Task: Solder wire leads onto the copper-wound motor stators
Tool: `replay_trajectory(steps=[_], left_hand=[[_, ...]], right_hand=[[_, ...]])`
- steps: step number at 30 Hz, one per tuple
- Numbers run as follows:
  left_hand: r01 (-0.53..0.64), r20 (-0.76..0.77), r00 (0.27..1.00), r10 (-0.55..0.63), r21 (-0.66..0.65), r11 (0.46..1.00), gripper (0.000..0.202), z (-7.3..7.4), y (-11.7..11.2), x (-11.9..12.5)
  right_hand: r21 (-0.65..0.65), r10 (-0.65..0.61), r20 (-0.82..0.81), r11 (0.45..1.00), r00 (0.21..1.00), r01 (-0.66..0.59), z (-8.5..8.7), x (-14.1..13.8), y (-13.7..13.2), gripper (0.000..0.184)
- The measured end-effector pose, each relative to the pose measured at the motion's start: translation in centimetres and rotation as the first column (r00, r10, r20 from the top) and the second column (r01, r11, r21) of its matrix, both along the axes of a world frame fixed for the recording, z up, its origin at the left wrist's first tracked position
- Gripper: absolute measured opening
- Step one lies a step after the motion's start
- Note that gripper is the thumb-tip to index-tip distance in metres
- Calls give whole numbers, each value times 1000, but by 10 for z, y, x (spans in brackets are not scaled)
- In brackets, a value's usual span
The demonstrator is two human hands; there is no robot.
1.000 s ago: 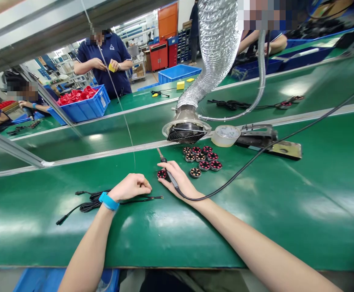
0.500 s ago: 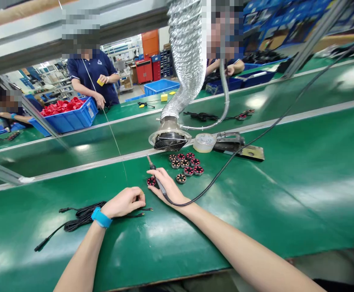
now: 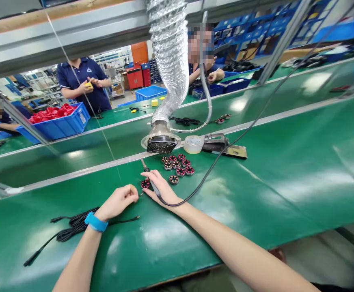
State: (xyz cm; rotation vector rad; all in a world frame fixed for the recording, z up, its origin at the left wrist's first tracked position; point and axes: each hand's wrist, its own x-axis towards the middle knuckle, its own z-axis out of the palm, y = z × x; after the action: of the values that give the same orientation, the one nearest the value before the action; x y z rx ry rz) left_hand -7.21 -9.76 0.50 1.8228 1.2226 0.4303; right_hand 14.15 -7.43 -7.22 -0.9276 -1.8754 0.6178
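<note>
My right hand is closed around a soldering iron, whose tip points up and away from me. The fingers of that hand also touch a small round motor stator with red and black segments. Just left of it, my left hand, with a blue wristband, pinches the end of a black cable; a bare tip pokes out past the fingertips. The coiled black cable lies on the green bench by the left wrist, its other end loose on the surface.
Several more stators sit in a cluster beyond my right hand. Behind them stand a fume-extractor hood, a round translucent tub and a soldering iron stand. The iron's cord arches rightward. Co-workers sit across the line near a blue bin.
My left hand has risen slightly toward the stator, now with one cable end at its fingertips. The right hand keeps its hold. The camera view has shifted, moving the scene left.
</note>
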Motion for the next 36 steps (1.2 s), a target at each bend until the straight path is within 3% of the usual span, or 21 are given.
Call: replay_trajectory(steps=[5, 12, 20, 27, 32, 36], left_hand=[[-280, 316, 902, 296, -95, 955, 40, -7, 5, 2], [-401, 406, 804, 435, -170, 900, 37, -16, 6, 13], [-416, 456, 757, 467, -214, 884, 36, -21, 1, 20], [-380, 463, 769, 440, -223, 898, 35, -18, -5, 24], [-418, 454, 765, 458, -191, 888, 36, -19, -3, 25], [-423, 452, 768, 453, -173, 890, 33, -21, -3, 26]], right_hand=[[-9, 14, -23, 1000, 1000, -14, -1, -2, -1, 60], [26, 36, -51, 999, 998, -34, 13, -7, -7, 62], [1, 0, -326, 1000, 945, 1, 32, -14, -21, 40], [-92, -20, -392, 996, 920, -18, 27, -17, -20, 32], [-143, -61, -423, 990, 904, 0, 24, -19, -20, 31], [-127, -80, -408, 991, 910, 30, 26, -21, -22, 31]])
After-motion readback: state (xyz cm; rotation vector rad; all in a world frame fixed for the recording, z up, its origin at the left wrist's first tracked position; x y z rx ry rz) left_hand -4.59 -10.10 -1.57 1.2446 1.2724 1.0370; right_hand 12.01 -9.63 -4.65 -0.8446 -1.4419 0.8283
